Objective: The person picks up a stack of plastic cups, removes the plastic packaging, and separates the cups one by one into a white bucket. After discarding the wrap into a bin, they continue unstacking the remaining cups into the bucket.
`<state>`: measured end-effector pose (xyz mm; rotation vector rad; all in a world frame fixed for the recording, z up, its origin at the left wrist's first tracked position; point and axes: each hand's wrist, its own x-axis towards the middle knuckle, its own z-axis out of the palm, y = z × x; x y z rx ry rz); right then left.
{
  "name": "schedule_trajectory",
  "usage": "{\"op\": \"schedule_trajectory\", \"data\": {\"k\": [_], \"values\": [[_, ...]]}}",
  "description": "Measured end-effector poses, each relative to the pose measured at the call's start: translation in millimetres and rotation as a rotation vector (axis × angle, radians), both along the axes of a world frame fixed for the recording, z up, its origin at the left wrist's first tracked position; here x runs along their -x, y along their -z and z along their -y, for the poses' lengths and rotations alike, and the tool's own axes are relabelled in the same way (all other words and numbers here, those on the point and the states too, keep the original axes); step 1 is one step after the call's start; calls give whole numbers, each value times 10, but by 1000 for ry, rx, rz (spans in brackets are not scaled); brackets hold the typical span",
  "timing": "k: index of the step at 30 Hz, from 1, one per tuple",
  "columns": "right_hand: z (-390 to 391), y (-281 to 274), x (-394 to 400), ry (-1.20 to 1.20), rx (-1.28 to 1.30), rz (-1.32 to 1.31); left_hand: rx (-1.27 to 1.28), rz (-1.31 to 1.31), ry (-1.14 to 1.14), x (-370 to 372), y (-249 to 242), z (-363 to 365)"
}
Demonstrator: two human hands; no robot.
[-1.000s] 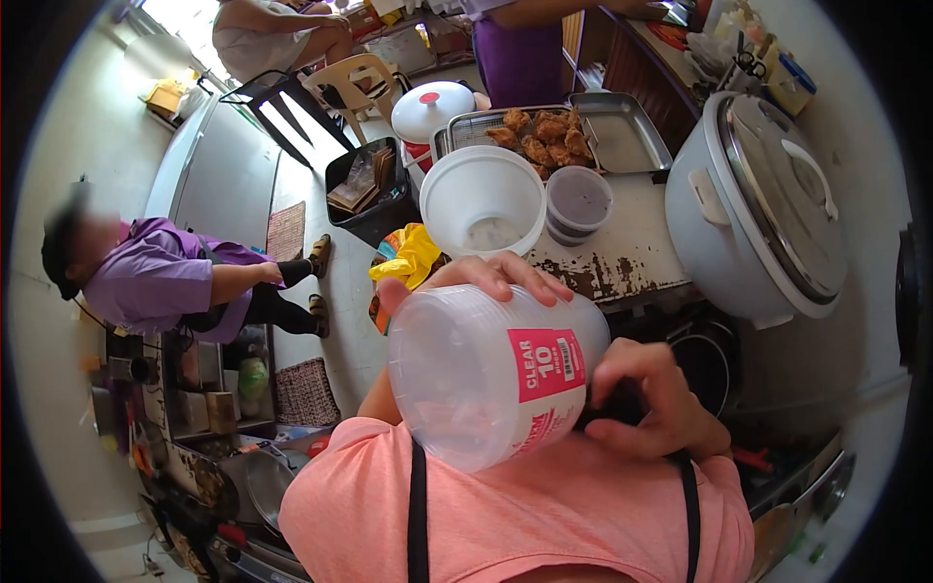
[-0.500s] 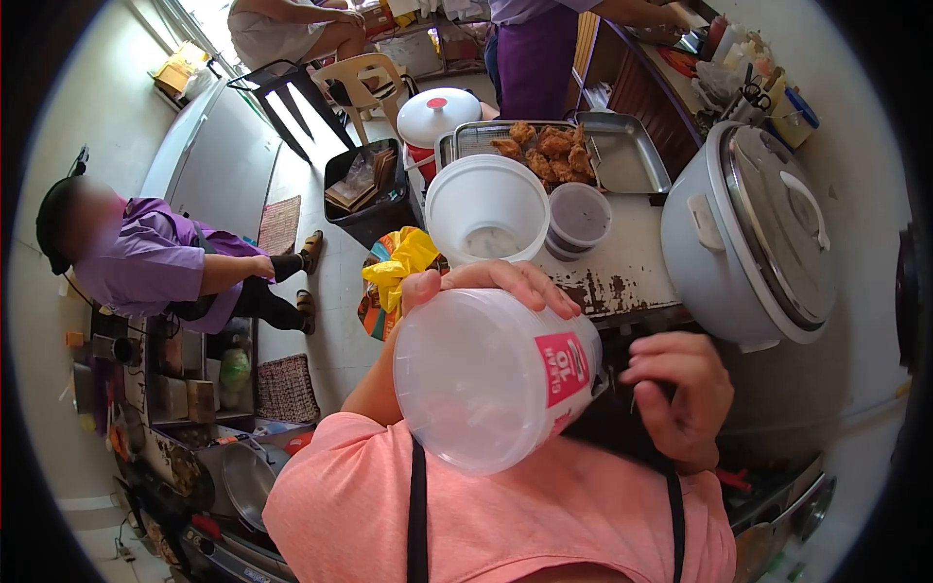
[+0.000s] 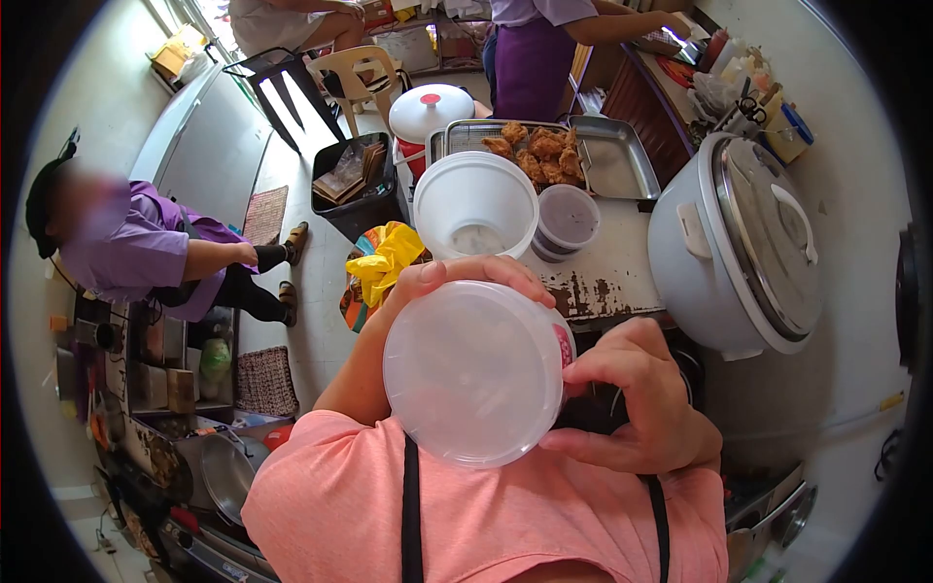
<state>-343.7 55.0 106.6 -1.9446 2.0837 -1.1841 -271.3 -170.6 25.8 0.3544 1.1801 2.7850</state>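
Note:
A clear plastic tub (image 3: 471,379) is held in front of my chest, its round flat end turned toward me. My left hand (image 3: 481,275) wraps over its top, closed on it. At the tub's right side my right hand (image 3: 641,398) has its fingers bent against the wall, beside a strip of red label (image 3: 563,345); the thumb lies at the rim. Most of the label is hidden from view. Beyond the tub, a white bucket (image 3: 476,194) stands on the worn table (image 3: 622,243), with stacked small lidded containers (image 3: 567,219) beside it.
Fried chicken (image 3: 544,154) lies on a rack, next to a metal tray (image 3: 617,160). A large rice cooker (image 3: 719,243) stands at right. A black bin (image 3: 364,194) and a yellow bag (image 3: 386,260) are on the left. One person (image 3: 155,233) stands at left, another (image 3: 535,58) works behind the table.
The tub has turned so its flat end faces me more squarely and less label shows. My right hand has moved left and its fingers now meet the tub's side.

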Motion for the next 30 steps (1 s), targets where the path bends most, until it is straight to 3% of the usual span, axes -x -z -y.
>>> {"op": "schedule_trajectory", "data": {"k": [1,5,8,11,12,16,19,23,26,28,30], "values": [[15,6,23,-3,15,-37,-5,15,-2,-19,-22,-2],[167,140,132,-99,138,259,67,4,-19,12,-23,60],[104,111,132,-28,-60,602,101,-7,2,3,-58,65],[78,75,160,-69,-124,433,59,-67,93,60,-71,134],[-2,95,110,-8,-227,665,47,-56,98,47,-66,126],[0,61,37,-38,-93,535,44,0,41,-23,-111,59],[13,34,51,-99,-9,132,45,-11,60,-6,-119,74],[87,48,52,-147,161,240,152,-34,7,-41,-144,99],[53,13,71,-205,33,420,237,-176,45,68,35,234],[25,34,63,-219,-58,518,202,-121,61,39,-22,205],[14,-42,54,-138,-64,370,193,-101,62,45,-40,185]]}}
